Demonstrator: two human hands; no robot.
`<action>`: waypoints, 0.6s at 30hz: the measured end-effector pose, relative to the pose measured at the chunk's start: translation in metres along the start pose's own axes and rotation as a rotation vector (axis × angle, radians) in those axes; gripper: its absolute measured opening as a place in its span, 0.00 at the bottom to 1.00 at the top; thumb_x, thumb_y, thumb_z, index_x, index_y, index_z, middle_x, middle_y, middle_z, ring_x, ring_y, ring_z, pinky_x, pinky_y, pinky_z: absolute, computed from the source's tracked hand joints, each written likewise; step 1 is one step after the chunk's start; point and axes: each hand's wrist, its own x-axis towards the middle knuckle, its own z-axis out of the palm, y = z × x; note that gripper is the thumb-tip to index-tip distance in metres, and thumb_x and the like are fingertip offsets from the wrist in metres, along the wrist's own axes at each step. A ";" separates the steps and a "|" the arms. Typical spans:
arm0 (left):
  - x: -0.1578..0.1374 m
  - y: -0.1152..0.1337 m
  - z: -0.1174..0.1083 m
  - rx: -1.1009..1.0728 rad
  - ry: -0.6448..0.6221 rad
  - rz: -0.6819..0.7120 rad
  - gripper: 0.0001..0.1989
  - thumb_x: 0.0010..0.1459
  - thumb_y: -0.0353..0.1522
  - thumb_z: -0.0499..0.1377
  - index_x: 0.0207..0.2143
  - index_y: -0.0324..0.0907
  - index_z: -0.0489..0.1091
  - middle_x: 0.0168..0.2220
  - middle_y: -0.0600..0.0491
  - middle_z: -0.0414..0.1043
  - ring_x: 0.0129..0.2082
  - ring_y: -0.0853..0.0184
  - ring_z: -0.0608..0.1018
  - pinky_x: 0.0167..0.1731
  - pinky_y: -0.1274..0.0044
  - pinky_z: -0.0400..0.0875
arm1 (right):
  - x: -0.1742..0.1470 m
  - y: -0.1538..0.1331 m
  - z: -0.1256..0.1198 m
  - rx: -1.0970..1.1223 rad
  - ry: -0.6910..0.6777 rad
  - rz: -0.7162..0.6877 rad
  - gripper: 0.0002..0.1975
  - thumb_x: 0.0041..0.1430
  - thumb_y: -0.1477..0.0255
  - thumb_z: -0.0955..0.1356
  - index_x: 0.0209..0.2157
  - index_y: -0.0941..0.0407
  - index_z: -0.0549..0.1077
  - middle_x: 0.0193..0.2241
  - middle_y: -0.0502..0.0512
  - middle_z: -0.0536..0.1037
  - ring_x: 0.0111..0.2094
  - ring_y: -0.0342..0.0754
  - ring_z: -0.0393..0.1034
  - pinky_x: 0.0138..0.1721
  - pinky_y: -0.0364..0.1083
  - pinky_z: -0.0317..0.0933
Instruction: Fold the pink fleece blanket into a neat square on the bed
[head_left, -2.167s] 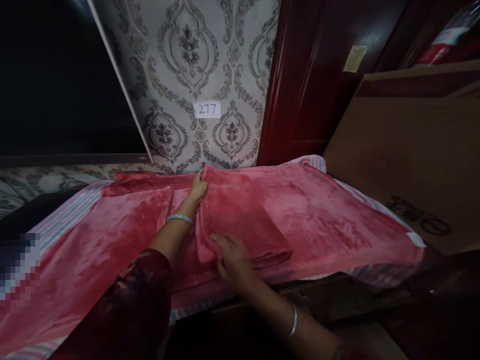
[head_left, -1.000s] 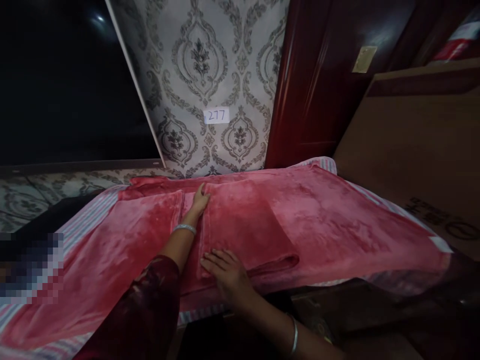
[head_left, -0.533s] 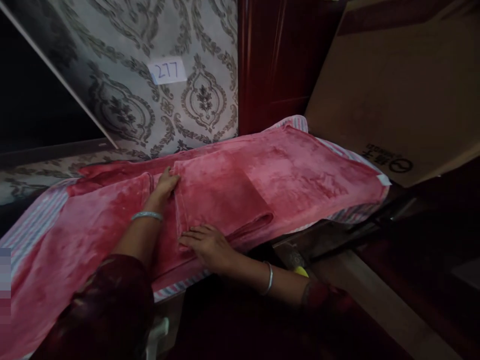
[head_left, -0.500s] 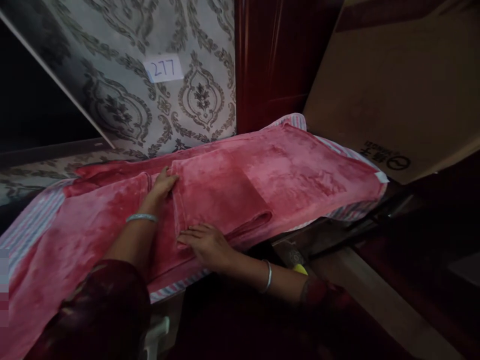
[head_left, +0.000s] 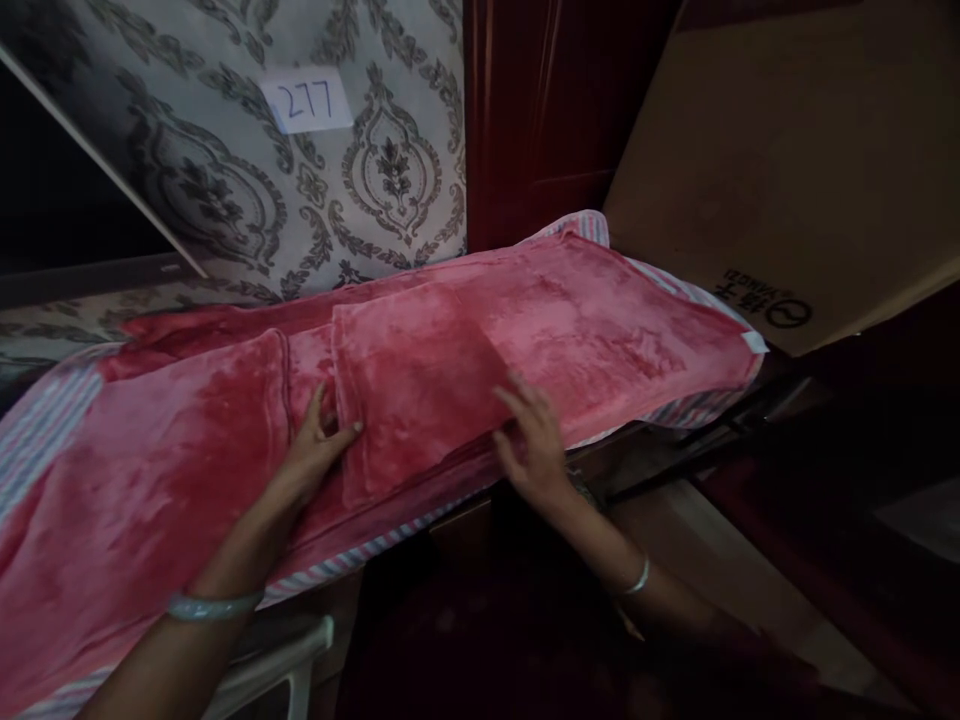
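Observation:
A pink plush blanket [head_left: 600, 320] lies along a narrow surface over a striped cloth [head_left: 52, 420]. Part of it is folded over into a flat panel [head_left: 427, 390] in the middle, and another folded section [head_left: 202, 410] lies at the left. My left hand [head_left: 319, 440] rests at the panel's left edge, thumb on the panel and fingers spread apart. At the panel's right front corner is my right hand [head_left: 536, 450], its fingers apart and slightly blurred; whether they touch the fabric I cannot tell.
Behind the blanket are a patterned wall with a paper [head_left: 311, 100] marked 277 and a dark red door [head_left: 540, 110]. A large cardboard box [head_left: 787, 170] stands at the right. A white plastic stool or chair [head_left: 300, 660] is at the lower left.
My right hand has moved right from the panel's left front corner to its right front corner. My left hand has slid nearer along the left edge. The view has shifted slightly.

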 end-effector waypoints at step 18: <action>0.029 0.020 -0.008 -0.115 -0.004 -0.140 0.54 0.51 0.30 0.69 0.74 0.51 0.44 0.30 0.57 0.76 0.23 0.71 0.76 0.25 0.82 0.71 | -0.022 0.093 0.006 -0.041 -0.077 0.130 0.33 0.52 0.78 0.60 0.60 0.54 0.74 0.51 0.55 0.81 0.50 0.52 0.75 0.53 0.51 0.70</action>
